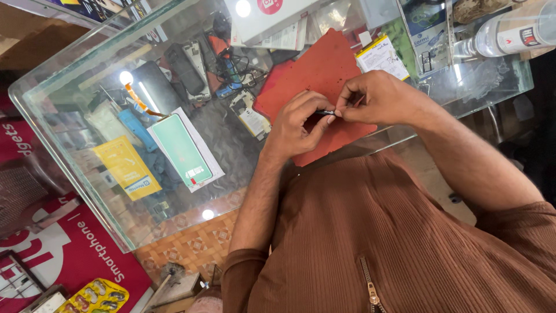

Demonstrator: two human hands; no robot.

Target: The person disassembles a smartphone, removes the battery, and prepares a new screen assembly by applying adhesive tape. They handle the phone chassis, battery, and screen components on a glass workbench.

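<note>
We see both of our hands meet over a red mat (315,72) that lies on a glass table (69,150). Between them we pinch a small, thin dark part (325,112), too small for us to tell what it is. Our left hand (295,124) curls around its left end, fingers narrow and pressed to the thumb. Our right hand (379,98) grips its right end with the fingertips closed tight. The part sits just above the near edge of the mat, at the middle of the scene.

Left of the mat, on the glass or below it, lie a white card with a green panel (184,149), a yellow packet (127,168) and a blue strip (136,128). Farther off rest dark phone bodies (186,69) and tangled cables (231,66). A clear plastic bottle (509,35) lies on its side at the far right. Our brown ribbed shirt with a zip (370,243) fills the near right. At the near left a yellow tray of small compartments (95,295) sits by a red poster (75,255).
</note>
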